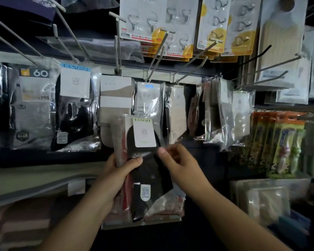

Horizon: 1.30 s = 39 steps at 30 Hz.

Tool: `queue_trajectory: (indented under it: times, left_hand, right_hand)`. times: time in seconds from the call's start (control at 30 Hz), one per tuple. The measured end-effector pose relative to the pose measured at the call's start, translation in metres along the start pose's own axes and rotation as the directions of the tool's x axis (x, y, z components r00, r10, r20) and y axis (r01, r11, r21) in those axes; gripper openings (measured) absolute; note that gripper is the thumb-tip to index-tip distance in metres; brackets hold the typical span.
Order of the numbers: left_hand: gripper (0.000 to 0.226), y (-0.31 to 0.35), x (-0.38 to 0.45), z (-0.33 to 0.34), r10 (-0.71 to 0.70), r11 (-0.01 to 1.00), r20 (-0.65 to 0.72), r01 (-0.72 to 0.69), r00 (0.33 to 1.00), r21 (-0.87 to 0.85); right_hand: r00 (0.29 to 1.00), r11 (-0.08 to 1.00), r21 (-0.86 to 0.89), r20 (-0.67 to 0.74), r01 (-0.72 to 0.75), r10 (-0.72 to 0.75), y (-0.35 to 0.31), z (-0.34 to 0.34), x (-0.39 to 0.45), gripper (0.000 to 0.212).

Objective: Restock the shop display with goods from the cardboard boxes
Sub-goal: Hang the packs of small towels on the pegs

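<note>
Left hand (119, 169) up, fingers curled, thumb clamped across the front of what it holds. Right hand (178, 160) alongside, thumb and fingertips pinching, both forearms bare.

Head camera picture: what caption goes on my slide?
Two hands, left and right, hold sock packets below the display hooks.
</note>
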State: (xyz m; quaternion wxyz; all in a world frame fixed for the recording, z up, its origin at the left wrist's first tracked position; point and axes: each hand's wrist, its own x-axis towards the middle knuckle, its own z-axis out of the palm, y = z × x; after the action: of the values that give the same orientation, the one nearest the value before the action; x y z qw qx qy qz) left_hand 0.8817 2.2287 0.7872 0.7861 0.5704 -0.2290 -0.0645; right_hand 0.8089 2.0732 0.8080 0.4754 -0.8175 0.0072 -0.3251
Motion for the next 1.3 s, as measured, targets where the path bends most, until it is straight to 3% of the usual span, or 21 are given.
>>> queue_trajectory:
  times: [0.07, 0.2, 0.3, 0.43, 0.53, 0.63, 0.77, 0.87, 1.0, 1.1, 1.2, 1.3]
  left_hand:
    - [0.055, -0.004, -0.001, 0.008, -0.001, 1.000, 0.014, 0.001, 1.000, 0.004]
    - [0.050, -0.009, -0.003, 0.018, -0.017, 1.000, 0.027, 0.018, 0.999, -0.018]
    - [0.042, -0.011, 0.000, 0.020, -0.037, 0.999, 0.017, 0.038, 0.999, -0.038]
    - [0.030, -0.013, 0.004, 0.016, -0.034, 0.999, -0.032, 0.033, 0.999, -0.030]
    - [0.033, -0.008, 0.007, 0.011, -0.035, 0.999, -0.050, 0.033, 0.998, -0.040]
    - [0.048, -0.002, 0.007, 0.006, -0.014, 0.999, -0.049, 0.012, 0.999, -0.042]
    - [0.045, 0.004, 0.005, -0.003, 0.013, 0.999, -0.025, -0.014, 1.000, -0.043]
    - [0.048, 0.005, 0.003, -0.010, 0.018, 0.999, 0.002, -0.018, 1.000, -0.034]
    - [0.063, 0.006, 0.002, -0.019, 0.028, 1.000, 0.007, -0.027, 1.000, -0.009]
    - [0.057, 0.006, 0.002, -0.022, 0.035, 0.999, 0.022, -0.035, 0.999, -0.014]
    - [0.048, 0.006, 0.000, -0.019, 0.030, 0.999, 0.030, -0.029, 0.999, -0.032]
    - [0.046, 0.005, 0.000, -0.014, 0.025, 0.999, 0.046, -0.023, 0.999, -0.046]
  right_hand:
    - [0.997, 0.997, 0.006, 0.040, -0.072, 0.072, 0.006, 0.004, -0.012, 0.033]
    - [0.990, 0.994, 0.024, -0.089, -0.111, 0.113, 0.019, -0.005, -0.013, 0.028]
    - [0.978, 0.978, 0.157, -0.135, -0.139, 0.160, 0.024, -0.016, -0.013, 0.024]
    - [0.961, 0.957, 0.273, -0.225, -0.096, 0.160, 0.016, -0.039, 0.004, 0.016]
    - [0.952, 0.962, 0.262, -0.269, -0.076, 0.148, 0.003, -0.062, 0.040, 0.011]
    - [0.958, 0.974, 0.216, -0.257, -0.074, 0.130, -0.008, -0.074, 0.080, 0.017]
    - [0.968, 0.968, 0.241, -0.220, -0.065, 0.120, -0.014, -0.072, 0.113, 0.021]
    - [0.977, 0.940, 0.325, -0.139, -0.108, 0.161, -0.010, -0.066, 0.125, 0.046]
    - [0.985, 0.907, 0.389, -0.001, -0.158, 0.172, 0.002, -0.061, 0.125, 0.017]
    - [0.978, 0.883, 0.427, 0.021, -0.196, 0.207, 0.010, -0.060, 0.121, 0.023]
    - [0.964, 0.960, 0.222, -0.164, -0.171, 0.209, 0.020, -0.054, 0.113, 0.041]
    - [0.887, 0.969, -0.237, -0.459, -0.075, -0.044, 0.026, -0.039, 0.081, 0.060]
